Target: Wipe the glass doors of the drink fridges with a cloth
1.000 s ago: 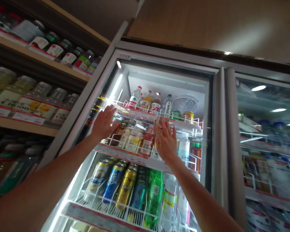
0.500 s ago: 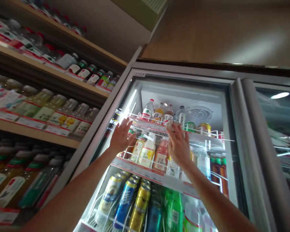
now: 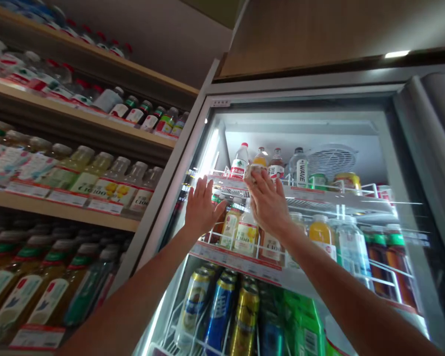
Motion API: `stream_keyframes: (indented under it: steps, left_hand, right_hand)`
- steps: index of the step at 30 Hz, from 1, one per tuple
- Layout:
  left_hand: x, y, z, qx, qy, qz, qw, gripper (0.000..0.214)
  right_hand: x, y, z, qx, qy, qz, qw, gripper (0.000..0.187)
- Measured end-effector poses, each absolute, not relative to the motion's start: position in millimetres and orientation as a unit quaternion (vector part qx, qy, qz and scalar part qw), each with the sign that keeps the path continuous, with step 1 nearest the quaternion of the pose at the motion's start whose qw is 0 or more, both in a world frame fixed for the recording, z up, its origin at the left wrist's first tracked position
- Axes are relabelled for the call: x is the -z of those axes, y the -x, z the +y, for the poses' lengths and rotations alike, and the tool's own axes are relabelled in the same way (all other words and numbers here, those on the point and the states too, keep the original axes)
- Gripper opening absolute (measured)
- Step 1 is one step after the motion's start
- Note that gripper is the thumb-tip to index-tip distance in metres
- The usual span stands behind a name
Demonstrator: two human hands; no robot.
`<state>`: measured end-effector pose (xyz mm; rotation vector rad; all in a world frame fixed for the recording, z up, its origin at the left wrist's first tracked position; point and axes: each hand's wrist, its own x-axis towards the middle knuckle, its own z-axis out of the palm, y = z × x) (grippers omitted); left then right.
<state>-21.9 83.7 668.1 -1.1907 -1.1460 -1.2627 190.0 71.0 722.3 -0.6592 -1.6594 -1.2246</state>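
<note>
Both arms reach up to the glass door [image 3: 359, 116] of a lit drinks fridge. My right hand [image 3: 269, 200] presses a pale, crumpled cloth [image 3: 252, 172] against the glass, in front of the top rack; the cloth shows at its fingertips and the rest is hidden under the hand. Flat, with fingers up and thumb out, my left hand [image 3: 200, 207] is at the door's left side and holds nothing. Behind the glass stand a red-capped bottle [image 3: 239, 160], a WAVE bottle [image 3: 299, 168], juice bottles [image 3: 245, 235] and several cans [image 3: 219, 306].
To the left, open shelves [image 3: 77, 207] carry rows of bottled drinks up close to the fridge frame [image 3: 174, 173]. A thick grey door edge [image 3: 426, 133] runs down the right. Above the fridge is a brown panel [image 3: 319, 34].
My right hand with the cloth has shifted left across the glass, away from the WAVE bottle. My left hand stays near the door's left side. The view has moved closer to the fridge.
</note>
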Motion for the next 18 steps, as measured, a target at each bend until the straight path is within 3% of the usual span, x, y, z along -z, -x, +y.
stream_keyframes:
  steps: [7, 12, 14, 18]
  left_hand:
    - [-668.8, 18.3, 79.6, 0.524, 0.504, -0.483, 0.488, 0.071]
    - [-669.0, 17.6, 78.0, 0.534, 0.503, -0.482, 0.479, 0.067]
    - [-669.2, 17.9, 78.3, 0.535, 0.508, -0.476, 0.478, 0.067]
    - [-671.0, 15.1, 73.6, 0.534, 0.522, -0.487, 0.454, 0.068]
  right_hand:
    - [-749.6, -231.1, 75.1, 0.457, 0.349, -0.563, 0.593, 0.045]
    - [-709.8, -205.6, 75.0, 0.537, 0.254, -0.671, 0.443, 0.048]
    - [-705.7, -223.5, 73.0, 0.541, 0.255, -0.673, 0.434, 0.048]
    - [-730.7, -299.0, 64.1, 0.453, 0.389, -0.549, 0.584, 0.043]
